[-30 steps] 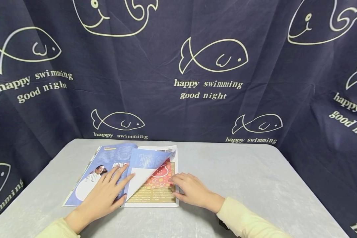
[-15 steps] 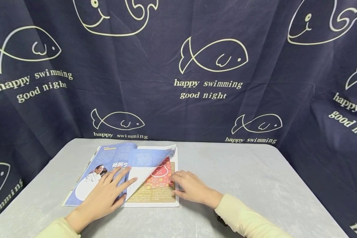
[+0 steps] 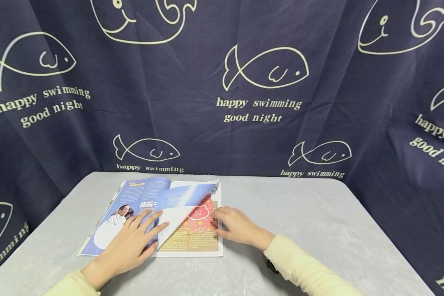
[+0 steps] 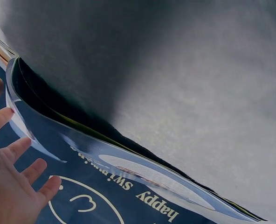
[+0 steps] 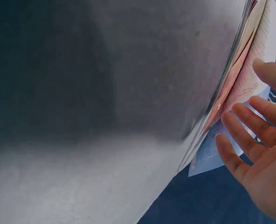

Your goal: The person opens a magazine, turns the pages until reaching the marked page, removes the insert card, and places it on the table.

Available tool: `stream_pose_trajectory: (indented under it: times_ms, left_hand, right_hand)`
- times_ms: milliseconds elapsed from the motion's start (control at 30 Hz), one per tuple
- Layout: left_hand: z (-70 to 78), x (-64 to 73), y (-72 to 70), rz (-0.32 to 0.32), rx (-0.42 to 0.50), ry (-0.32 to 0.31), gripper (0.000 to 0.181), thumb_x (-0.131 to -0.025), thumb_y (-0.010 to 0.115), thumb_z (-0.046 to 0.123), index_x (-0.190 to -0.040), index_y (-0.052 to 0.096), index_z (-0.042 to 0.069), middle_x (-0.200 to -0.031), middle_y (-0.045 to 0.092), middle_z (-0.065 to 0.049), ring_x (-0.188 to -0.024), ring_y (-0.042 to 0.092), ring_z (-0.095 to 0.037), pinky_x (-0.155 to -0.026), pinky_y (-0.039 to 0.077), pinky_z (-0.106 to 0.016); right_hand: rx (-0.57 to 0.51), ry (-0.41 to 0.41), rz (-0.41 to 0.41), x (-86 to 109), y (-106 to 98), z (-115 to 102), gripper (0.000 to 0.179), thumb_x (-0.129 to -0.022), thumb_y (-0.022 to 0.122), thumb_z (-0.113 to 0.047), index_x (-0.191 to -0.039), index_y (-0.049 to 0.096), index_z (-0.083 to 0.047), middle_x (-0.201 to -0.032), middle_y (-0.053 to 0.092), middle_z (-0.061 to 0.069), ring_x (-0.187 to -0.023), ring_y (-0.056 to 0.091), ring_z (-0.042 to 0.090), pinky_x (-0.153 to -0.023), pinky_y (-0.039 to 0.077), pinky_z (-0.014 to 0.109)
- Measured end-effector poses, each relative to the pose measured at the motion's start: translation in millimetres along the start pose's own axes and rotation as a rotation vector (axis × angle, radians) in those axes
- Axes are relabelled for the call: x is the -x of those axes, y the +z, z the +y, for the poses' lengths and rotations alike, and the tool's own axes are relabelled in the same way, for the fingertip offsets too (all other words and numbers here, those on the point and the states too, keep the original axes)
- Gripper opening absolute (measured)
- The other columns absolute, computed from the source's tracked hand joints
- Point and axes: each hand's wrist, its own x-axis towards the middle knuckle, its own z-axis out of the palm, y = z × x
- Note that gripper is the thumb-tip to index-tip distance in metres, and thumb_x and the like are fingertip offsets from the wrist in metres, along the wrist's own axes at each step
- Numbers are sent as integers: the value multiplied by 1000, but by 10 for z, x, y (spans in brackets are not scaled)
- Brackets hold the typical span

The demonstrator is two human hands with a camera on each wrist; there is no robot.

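An open magazine (image 3: 133, 193) lies on the table, with a blue left page and a gold-printed right page. One loose page (image 3: 181, 197) is folded over diagonally towards the spine. Under it, on the right page, a flat red paper piece with a bear print (image 3: 197, 222) partly shows; whether it is an envelope or a card I cannot tell. My left hand (image 3: 127, 242) rests on the magazine near the spine, fingers spread across the folded page. My right hand (image 3: 240, 226) is at the magazine's right edge, fingertips at the red paper's edge. In the right wrist view its fingers look loosely extended.
The magazine is on a pale grey table (image 3: 299, 213). A dark blue curtain (image 3: 207, 144) with fish drawings and lettering hangs behind the table and along both sides. A dark object (image 3: 271, 266) shows under the right sleeve.
My right hand has shifted slightly away from me along the magazine's right edge. The left hand stays in nearly the same place, and the folded page has barely moved.
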Motion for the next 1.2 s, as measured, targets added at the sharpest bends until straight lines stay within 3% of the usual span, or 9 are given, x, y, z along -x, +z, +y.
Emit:
stream_pose_trajectory:
  times_ms: [233,533,867,1200]
  left_hand:
    - [-2,4,20,8,-20,-13,58,-76,60,52,-122,56,17,-130,50,-10,-116,45,-35,-88,37,-52]
    - [-10,4,21,5,-39,-13,60,-73,63,44,-122,55,10,-130,50,-14,-114,47,-36,-88,38,-52]
    - [4,-2,9,18,-13,4,52,-72,58,29,-123,57,19,-136,46,-12,-116,46,-35,-87,38,-50]
    - [-10,27,24,11,-5,11,45,-73,54,24,-117,60,20,-136,47,-11,-116,47,-36,-89,34,-49]
  right_hand:
    - [-36,50,-20,-44,22,51,37,-81,66,-31,-111,59,-10,-108,63,2,-99,57,17,-87,46,34]
    - [-79,53,12,-119,43,123,36,-80,67,-25,-111,60,-7,-105,64,5,-95,58,18,-85,47,36]
    - [-99,100,-2,-208,62,178,38,-80,67,-24,-113,59,-6,-108,64,5,-99,59,19,-88,47,36]
    - [-126,136,-16,-314,68,240,38,-80,67,-23,-113,59,-5,-111,63,8,-103,58,22,-90,46,38]
